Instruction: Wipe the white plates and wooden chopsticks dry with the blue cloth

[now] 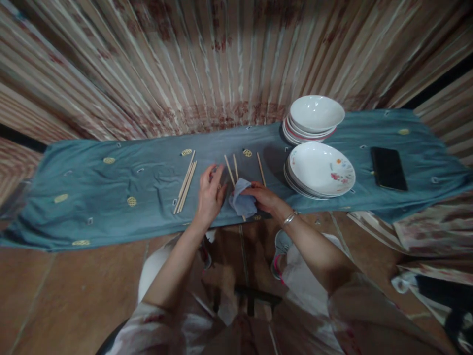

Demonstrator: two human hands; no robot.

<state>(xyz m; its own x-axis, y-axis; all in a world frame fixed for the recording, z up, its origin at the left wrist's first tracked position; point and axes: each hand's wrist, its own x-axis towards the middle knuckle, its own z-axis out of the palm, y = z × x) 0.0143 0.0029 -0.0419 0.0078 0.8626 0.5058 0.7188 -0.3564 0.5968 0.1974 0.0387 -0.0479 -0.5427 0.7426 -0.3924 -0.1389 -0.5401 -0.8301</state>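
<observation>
My right hand (pixel 263 196) is closed on a crumpled pale blue cloth (pixel 242 198), which lies over part of two chopsticks (pixel 229 170). Left of the cloth, my left hand (pixel 210 191) hovers with its fingers apart and slightly curled, holding nothing that I can see. Further left lies a bundle of several wooden chopsticks (pixel 187 185), side by side and slanted. One more chopstick (pixel 261 168) rests on the cloth-covered table just beyond my right hand, its near end hidden behind the hand.
A green tablecloth (pixel 92 197) with yellow pineapple prints covers the long narrow table. To the right stand a stack of flowered plates (pixel 321 170) and, behind it, a stack of white bowls (pixel 316 116). A dark phone or tablet (pixel 388 168) lies further right. Pleated curtains (pixel 221 64) hang behind.
</observation>
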